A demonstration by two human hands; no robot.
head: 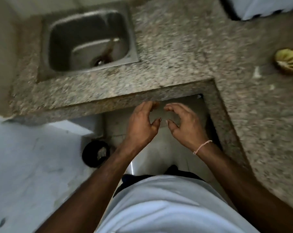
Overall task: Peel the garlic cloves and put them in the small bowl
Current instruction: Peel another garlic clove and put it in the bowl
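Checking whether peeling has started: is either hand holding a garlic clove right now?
No, the left hand and right hand hover with loosely curled fingers, holding nothing, below the speckled granite counter.

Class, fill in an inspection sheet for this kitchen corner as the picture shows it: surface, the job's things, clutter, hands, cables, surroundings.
Surface: speckled stone counter, L-shaped, blurred by camera motion.
Job's things: nothing seen; no garlic or small bowl in view.
Clutter: a yellow-green ribbed thing at the counter's right edge, too blurred to name; a few pale scraps near it.
Hands: left hand and right hand held apart below the counter edge, fingers loosely curled, no grip on anything; a thin bracelet on the right wrist.
Cables: nothing seen.
Surroundings: steel sink set in the counter, upper left; a round black thing on the floor below; pale floor.
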